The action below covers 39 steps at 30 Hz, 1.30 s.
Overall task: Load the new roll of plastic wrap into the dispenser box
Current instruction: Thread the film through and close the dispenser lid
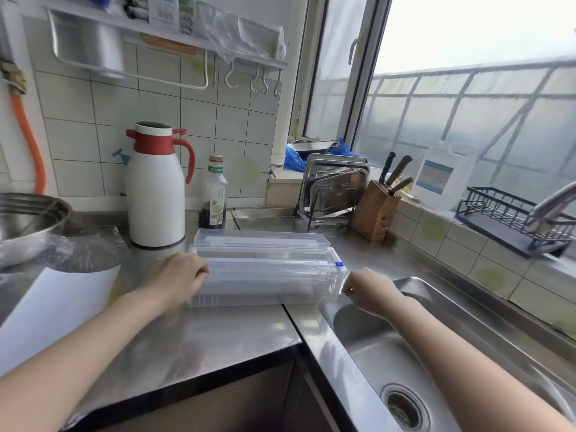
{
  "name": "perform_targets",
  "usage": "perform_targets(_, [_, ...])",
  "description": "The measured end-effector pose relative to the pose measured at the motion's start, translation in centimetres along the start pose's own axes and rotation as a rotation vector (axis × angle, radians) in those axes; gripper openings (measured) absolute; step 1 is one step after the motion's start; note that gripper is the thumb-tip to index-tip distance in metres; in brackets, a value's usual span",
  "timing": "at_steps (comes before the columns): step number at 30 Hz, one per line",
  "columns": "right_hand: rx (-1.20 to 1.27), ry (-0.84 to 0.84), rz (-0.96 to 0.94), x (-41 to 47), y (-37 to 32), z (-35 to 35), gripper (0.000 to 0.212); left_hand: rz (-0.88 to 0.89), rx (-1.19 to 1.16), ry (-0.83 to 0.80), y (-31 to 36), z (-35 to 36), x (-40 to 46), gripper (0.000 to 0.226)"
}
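Observation:
A clear plastic dispenser box [249, 297] lies lengthwise on the steel counter, its lid [258, 240] swung open toward the wall. A roll of plastic wrap [268, 269] lies inside it, with a small blue slider [339, 264] at the right end. My left hand [176, 277] grips the box's left end. At the box's right front corner my right hand [369, 289] pinches a clear film of wrap [330, 294] drawn from the roll.
A white and red thermos [156, 188] and a dark sauce bottle [215, 194] stand behind the box. A steel sink [405, 353] lies to the right, a knife block [375, 210] and tray rack [333, 191] beyond. A steel bowl [28, 222] and white sheet [53, 307] sit left.

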State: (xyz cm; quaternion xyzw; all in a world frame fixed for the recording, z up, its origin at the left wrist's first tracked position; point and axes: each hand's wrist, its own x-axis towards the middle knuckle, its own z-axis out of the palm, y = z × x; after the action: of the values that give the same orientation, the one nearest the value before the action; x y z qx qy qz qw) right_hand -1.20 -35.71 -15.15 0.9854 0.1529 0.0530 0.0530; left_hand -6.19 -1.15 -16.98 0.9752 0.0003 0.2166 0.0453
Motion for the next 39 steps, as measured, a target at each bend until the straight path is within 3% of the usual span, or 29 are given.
perform_targets(4, [0.057, 0.206, 0.066, 1.5, 0.4, -1.2, 0.028, -0.149, -0.378, 0.057, -0.3, 0.2, 1.6, 0.017])
perform_targets(8, [0.180, 0.278, 0.145, 3.8, 0.5, -2.1, 0.026, -0.346, -0.628, 0.097, -1.2, 0.0, 3.6, 0.023])
perform_targets(12, [0.412, 0.209, 0.211, 7.6, 0.4, -2.1, 0.026, -0.544, -0.859, 0.035, -1.9, 0.8, 6.1, 0.038])
perform_targets(16, [0.518, 0.093, 0.280, 11.0, -0.3, -1.7, 0.042, -0.665, -1.042, -0.071, -2.2, 2.2, 7.9, 0.046])
perform_targets(20, [0.715, 0.025, 0.397, 13.8, -1.0, -0.9, 0.051, -0.752, -1.131, -0.219, -2.6, 3.7, 9.2, 0.064])
perform_targets(23, [0.900, 0.031, 0.474, 15.1, -1.5, -0.7, 0.062, -0.768, -1.180, -0.181, -2.7, 4.5, 10.0, 0.065])
perform_targets(29, [1.311, 0.115, 0.668, 15.7, -0.8, -1.4, 0.065, -0.743, -1.241, 0.015, -1.8, 3.8, 9.8, 0.032])
perform_targets(34, [1.303, 0.173, 0.647, 13.9, -0.2, -1.8, 0.067, -0.689, -1.194, 0.214, -1.4, 3.6, 8.2, 0.033])
perform_targets(39, [1.131, 0.126, 0.543, 9.5, 0.0, -2.0, 0.059, -0.729, -1.122, 0.281, -1.3, 2.6, 5.6, 0.070])
